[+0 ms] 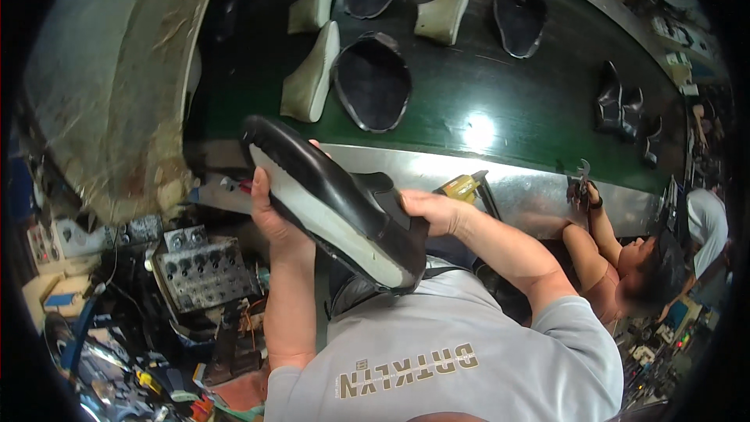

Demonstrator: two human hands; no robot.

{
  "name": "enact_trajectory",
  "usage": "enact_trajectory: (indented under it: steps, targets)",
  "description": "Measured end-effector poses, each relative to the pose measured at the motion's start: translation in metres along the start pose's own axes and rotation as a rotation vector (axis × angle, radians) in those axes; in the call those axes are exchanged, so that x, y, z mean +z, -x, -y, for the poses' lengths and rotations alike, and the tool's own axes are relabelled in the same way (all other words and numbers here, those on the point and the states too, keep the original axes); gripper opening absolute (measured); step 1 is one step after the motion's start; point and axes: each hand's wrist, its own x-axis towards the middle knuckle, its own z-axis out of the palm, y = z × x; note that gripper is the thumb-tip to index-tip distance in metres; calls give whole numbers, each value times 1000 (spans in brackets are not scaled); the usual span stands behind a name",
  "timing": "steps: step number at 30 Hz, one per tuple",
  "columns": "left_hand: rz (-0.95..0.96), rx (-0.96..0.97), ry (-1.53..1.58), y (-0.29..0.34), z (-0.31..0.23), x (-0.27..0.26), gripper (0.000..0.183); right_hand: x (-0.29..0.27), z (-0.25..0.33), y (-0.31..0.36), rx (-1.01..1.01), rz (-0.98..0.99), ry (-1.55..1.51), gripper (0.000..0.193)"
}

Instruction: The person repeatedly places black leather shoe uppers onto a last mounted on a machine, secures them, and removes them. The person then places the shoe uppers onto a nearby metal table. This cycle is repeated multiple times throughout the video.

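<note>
Tilted in front of my chest is a black shoe (316, 180) with a pale grey band along its lower side. Its toe points to the far left and its heel toward me on the right. My left hand (272, 211) grips the shoe near the toe, thumb up along its side and a fingertip showing over the far edge. At the ankle opening, my right hand (433, 211) is closed on the upper, thumb on top. The right fingers are mostly hidden by the shoe.
Beyond lies a green conveyor belt (445, 109) with a metal edge. Beige wedge soles (308, 82), dark shoe uppers (373, 82) and black shoes (617, 105) rest on it. A yellow tool (462, 187) lies by the edge. Left stands a knobbed control box (207, 273); right, a co-worker's hand (584, 191) holds a metal tool.
</note>
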Motion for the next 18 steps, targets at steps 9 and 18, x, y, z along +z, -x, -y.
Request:
enact_trajectory:
  steps: [9, 18]
  targets:
    - [133, -304, -750, -63, 84, -30, 52, -45, 94, 102, -408, -894, 107, 59]
    - [-145, -457, -795, -49, 83, -72, 38, -240, 146, 179, -816, -1830, 661, 56]
